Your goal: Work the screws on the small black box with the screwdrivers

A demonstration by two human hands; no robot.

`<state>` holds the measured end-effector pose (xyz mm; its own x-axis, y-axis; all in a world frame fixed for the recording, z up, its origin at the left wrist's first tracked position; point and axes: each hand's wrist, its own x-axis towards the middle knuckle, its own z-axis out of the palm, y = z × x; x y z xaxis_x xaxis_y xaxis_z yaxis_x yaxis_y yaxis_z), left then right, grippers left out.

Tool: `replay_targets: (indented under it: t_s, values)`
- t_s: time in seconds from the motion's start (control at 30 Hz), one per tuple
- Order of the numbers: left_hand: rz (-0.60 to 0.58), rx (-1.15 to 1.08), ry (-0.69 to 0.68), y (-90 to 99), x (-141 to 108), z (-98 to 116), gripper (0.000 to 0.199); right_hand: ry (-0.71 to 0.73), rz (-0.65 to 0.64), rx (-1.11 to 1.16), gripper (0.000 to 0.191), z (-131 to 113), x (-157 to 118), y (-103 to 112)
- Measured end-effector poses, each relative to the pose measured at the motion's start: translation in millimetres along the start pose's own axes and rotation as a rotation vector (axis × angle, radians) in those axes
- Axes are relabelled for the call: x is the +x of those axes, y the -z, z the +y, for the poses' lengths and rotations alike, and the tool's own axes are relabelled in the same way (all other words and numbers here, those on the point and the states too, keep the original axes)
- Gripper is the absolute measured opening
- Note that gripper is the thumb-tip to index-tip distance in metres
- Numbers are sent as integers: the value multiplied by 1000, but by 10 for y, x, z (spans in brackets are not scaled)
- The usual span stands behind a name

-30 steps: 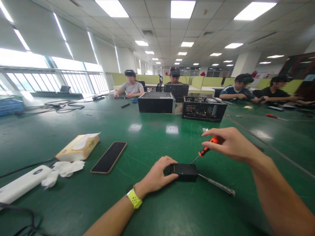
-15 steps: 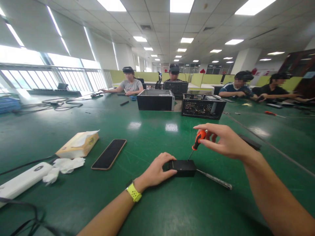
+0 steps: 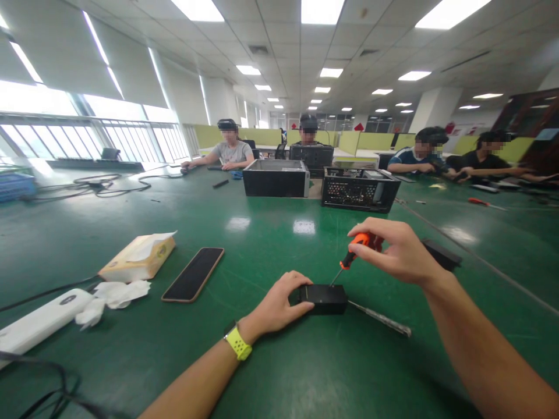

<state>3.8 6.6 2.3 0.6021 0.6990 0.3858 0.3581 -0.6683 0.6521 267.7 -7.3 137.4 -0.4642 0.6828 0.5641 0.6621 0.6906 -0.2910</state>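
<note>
A small black box (image 3: pixel 327 298) lies on the green table (image 3: pixel 279 372). My left hand (image 3: pixel 282 302) grips its left end, thumb at the near side and fingers at the far side. In my right hand (image 3: pixel 386 247) is an orange and black screwdriver (image 3: pixel 348 260), its handle between thumb and fingers. The screwdriver leans to the right, and its tip meets the top of the box near the far edge. A thin metal rod with a patterned handle (image 3: pixel 388 323) lies just right of the box.
A phone (image 3: pixel 194 274), a tissue pack (image 3: pixel 138 257), crumpled tissue (image 3: pixel 117 294) and a white power strip (image 3: pixel 43 320) lie to the left. Two computer cases (image 3: pixel 276 179) (image 3: pixel 360 191) stand farther back. A black part (image 3: pixel 441 255) lies beyond my right wrist. Several people sit around the table.
The screwdriver handle has tilted farther right, and my right hand's fingers have closed in around it. My left hand and the box have stayed in place.
</note>
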Motion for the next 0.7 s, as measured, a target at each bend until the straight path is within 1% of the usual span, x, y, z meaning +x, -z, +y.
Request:
replay_targets:
  t_s: [0.07,0.17,0.4,0.7]
  values:
    - [2,-6,-7,0,1,-2,31,6,3,40,20,-39,4,-14]
    - [-3,-6,-7,-3,5,-3,31,20,-14,38,19,-64,19,-42]
    - [4,-16,-11,-9,3,-1,32,10,-36,31,17,-20,38,-107]
    - [5,-8,-9,-2,15,24,31,23,-43,32,18,-33,34,-108]
